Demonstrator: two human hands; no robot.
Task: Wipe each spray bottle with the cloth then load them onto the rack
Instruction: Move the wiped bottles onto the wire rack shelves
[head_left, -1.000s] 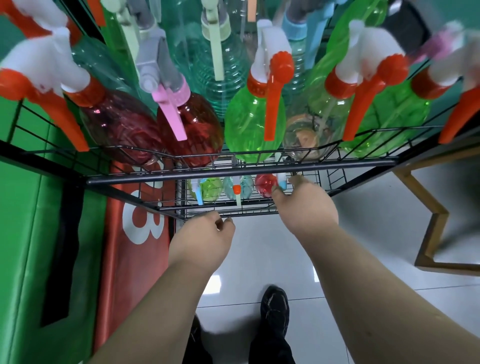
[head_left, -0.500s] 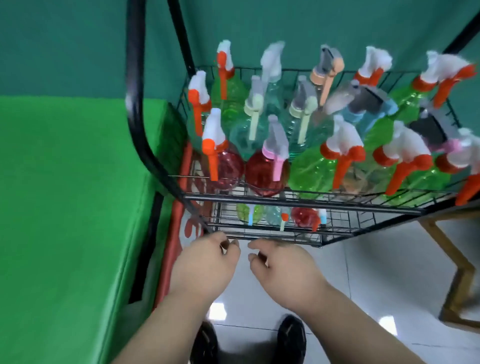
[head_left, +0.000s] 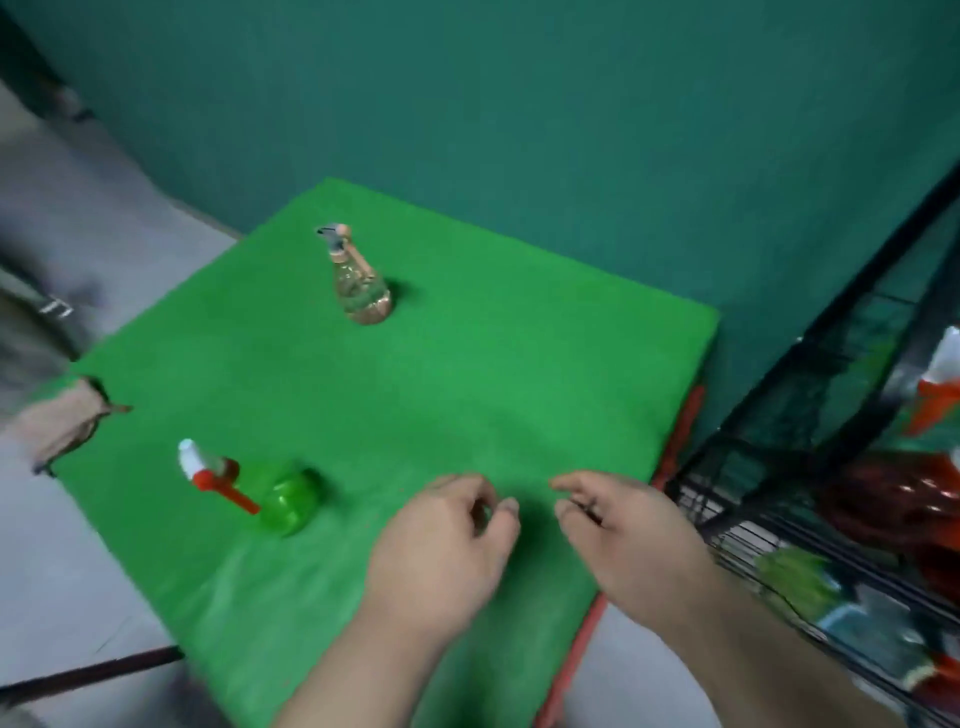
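- Two spray bottles on the green table cover (head_left: 467, 389), well apart from each other.
- First, a clear bottle (head_left: 361, 291): upright in the upper middle of the frame, with a see-through body and a grey-and-peach trigger head on top.
- Second, a green bottle (head_left: 288, 501): on its side at lower left, white-and-orange head pointing toward the left edge, orange trigger jutting toward the bottom of the frame.
- One cloth (head_left: 65, 423), beige and crumpled, at the left edge of the cover; touches neither bottle.
- Two hands low in the middle of the frame, over the near part of the cover.
- Left hand (head_left: 441, 540): fingers loosely curled, thumb close to the fingertips, clasping nothing.
- Right hand (head_left: 628, 540): just beside the left, fingers loosely bent, likewise empty.
- Only bare green cover between the left hand and the green bottle.
- One black wire rack (head_left: 810, 384) along the right edge, just beside the table.
- Blurred bottles on the rack, among them a dark red bottle (head_left: 893, 499) and a white-and-orange head (head_left: 935, 395) above it; full count impossible to tell through the blur.
- Teal backdrop (head_left: 571, 104) behind table and rack, grey floor (head_left: 78, 571) at left.
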